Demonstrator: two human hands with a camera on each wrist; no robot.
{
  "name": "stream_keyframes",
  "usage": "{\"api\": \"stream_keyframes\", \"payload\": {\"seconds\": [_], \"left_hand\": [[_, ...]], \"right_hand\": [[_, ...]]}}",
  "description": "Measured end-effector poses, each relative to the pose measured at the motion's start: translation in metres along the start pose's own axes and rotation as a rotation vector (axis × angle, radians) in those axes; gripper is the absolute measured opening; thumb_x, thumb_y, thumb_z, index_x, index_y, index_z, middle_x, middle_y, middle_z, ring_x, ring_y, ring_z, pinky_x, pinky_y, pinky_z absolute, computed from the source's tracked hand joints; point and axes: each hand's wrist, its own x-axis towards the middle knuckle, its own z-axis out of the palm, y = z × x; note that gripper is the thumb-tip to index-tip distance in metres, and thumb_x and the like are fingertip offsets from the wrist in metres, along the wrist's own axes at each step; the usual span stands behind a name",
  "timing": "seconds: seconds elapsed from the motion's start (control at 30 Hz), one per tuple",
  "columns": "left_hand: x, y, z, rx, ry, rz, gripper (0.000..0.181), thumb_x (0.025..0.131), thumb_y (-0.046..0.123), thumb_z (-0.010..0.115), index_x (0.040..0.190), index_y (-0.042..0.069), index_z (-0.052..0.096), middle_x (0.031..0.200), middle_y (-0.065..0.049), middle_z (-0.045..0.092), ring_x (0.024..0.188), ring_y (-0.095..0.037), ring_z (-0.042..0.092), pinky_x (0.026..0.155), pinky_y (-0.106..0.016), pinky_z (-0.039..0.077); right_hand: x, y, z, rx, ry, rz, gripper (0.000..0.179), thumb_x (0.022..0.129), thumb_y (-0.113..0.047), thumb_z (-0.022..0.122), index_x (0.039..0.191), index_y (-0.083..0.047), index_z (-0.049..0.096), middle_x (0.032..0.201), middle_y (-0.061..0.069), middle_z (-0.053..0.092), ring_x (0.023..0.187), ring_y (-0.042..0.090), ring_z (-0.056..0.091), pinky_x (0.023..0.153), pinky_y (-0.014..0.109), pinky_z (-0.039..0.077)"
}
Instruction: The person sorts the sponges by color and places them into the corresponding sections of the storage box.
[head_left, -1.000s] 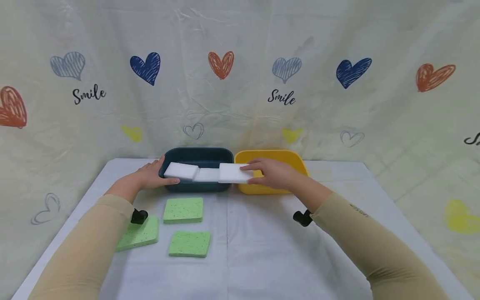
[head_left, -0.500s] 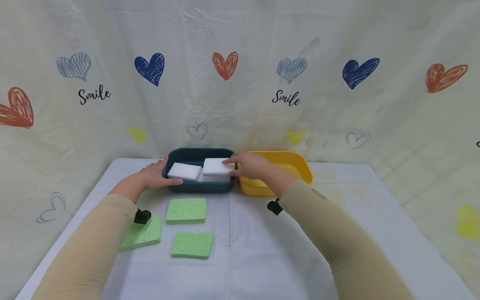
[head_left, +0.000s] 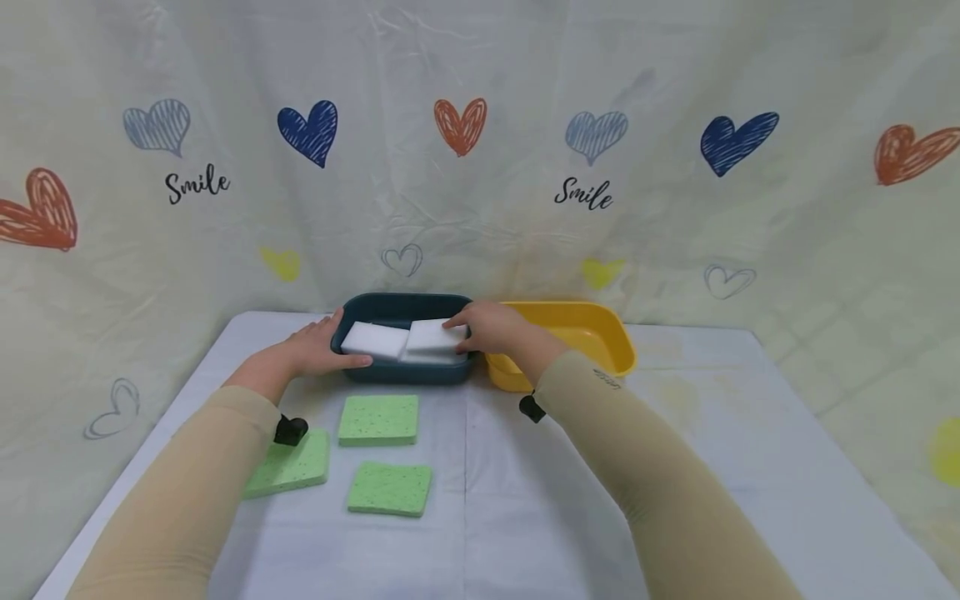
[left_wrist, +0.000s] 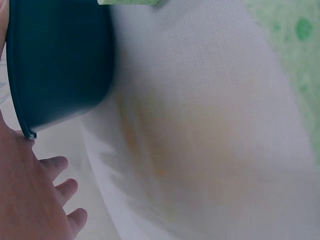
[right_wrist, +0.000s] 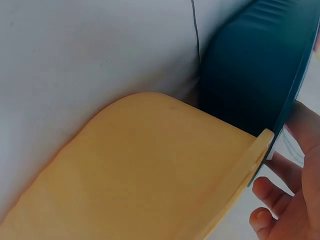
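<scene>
The left hand [head_left: 315, 348] is spread at the left end of the dark teal bin [head_left: 405, 375], fingers reaching to the far side and thumb lying along the front rim; whether the thumb tip also touches the left white block [head_left: 375, 340] cannot be told. The right hand [head_left: 491, 327] reaches over the bin's other end, bent down at the wrist, and pinches the right white block [head_left: 433, 335] between forefinger above and thumb in front. Both blocks lie inside the bin between the two hands, side by side, their near edges meeting.

The teal rim bounds the room at each hand; beyond the blocks, the bin's dark far part gives an open strip. Under the right forearm and out to its right stands the yellow bin [head_left: 592, 337]. Nearer the body than the left hand are three green sponges: the first sponge [head_left: 378, 419] in front of the teal bin, the second sponge [head_left: 390, 488] closer in, and the third sponge [head_left: 296, 467] partly behind the left sleeve [head_left: 187, 492]. White cloth [head_left: 540, 508] spreads between the forearms and right of the right one.

The left wrist view shows three fingertips fanned past the bin's corner, hidden from above. The right wrist view shows the yellow rim's corner overlapping the teal one, which the right hand covers in the head view.
</scene>
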Motion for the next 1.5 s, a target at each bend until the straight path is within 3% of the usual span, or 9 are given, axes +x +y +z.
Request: {"api": "stream_keyframes", "payload": {"seconds": [0.23,0.4,0.63,0.87,1.23,1.5], "left_hand": [[0.002,0.005,-0.001,0.002,0.011,0.011,0.130,0.078,0.084,0.053,0.157,0.002,-0.009,0.161,-0.030,0.003,0.146,-0.051,0.003,0.115,-0.065,0.009],[0.006,0.004,-0.001,0.001,0.014,0.018,0.133,0.076,0.086,0.052,0.157,0.002,-0.010,0.161,-0.031,0.002,0.146,-0.051,0.004,0.115,-0.065,0.009],[0.006,0.001,0.000,-0.006,0.011,0.018,0.132,0.077,0.085,0.054,0.157,0.001,-0.011,0.161,-0.031,0.001,0.146,-0.052,0.002,0.114,-0.066,0.009],[0.002,0.001,-0.001,0.004,0.017,0.017,0.129,0.080,0.082,0.054,0.157,0.000,-0.009,0.160,-0.033,0.003,0.145,-0.053,0.005,0.114,-0.067,0.012],[0.002,0.000,0.001,-0.015,0.024,0.025,0.130,0.079,0.081,0.056,0.156,-0.002,-0.008,0.159,-0.034,0.004,0.144,-0.054,0.006,0.113,-0.067,0.013],[0.000,-0.001,0.002,-0.024,0.016,0.025,0.130,0.079,0.081,0.056,0.156,-0.001,-0.009,0.159,-0.034,0.003,0.144,-0.054,0.004,0.113,-0.068,0.013]], "right_hand": [[0.000,0.004,0.000,-0.059,0.015,-0.012,0.049,0.091,-0.039,0.073,0.138,-0.032,0.061,0.129,0.002,0.058,0.107,0.021,0.053,0.100,0.036,0.045],[-0.004,0.006,-0.003,-0.049,0.041,-0.014,0.054,0.090,-0.042,0.073,0.140,-0.032,0.059,0.132,0.003,0.056,0.110,0.021,0.052,0.101,0.036,0.044],[-0.014,0.008,-0.011,0.051,0.082,0.011,0.061,0.089,-0.046,0.073,0.145,-0.034,0.052,0.149,0.007,0.045,0.130,0.027,0.047,0.110,0.045,0.038],[-0.027,0.014,-0.015,0.177,0.143,0.027,0.063,0.087,-0.047,0.074,0.145,-0.032,0.053,0.146,0.005,0.048,0.126,0.027,0.049,0.105,0.046,0.043],[-0.066,0.043,-0.013,0.295,0.185,0.081,0.068,0.084,-0.053,0.075,0.145,-0.035,0.052,0.150,0.004,0.044,0.132,0.029,0.045,0.108,0.050,0.039],[-0.106,0.080,-0.010,0.283,0.229,0.133,0.072,0.081,-0.061,0.074,0.144,-0.032,0.054,0.150,0.008,0.044,0.137,0.034,0.040,0.110,0.055,0.034]]}}
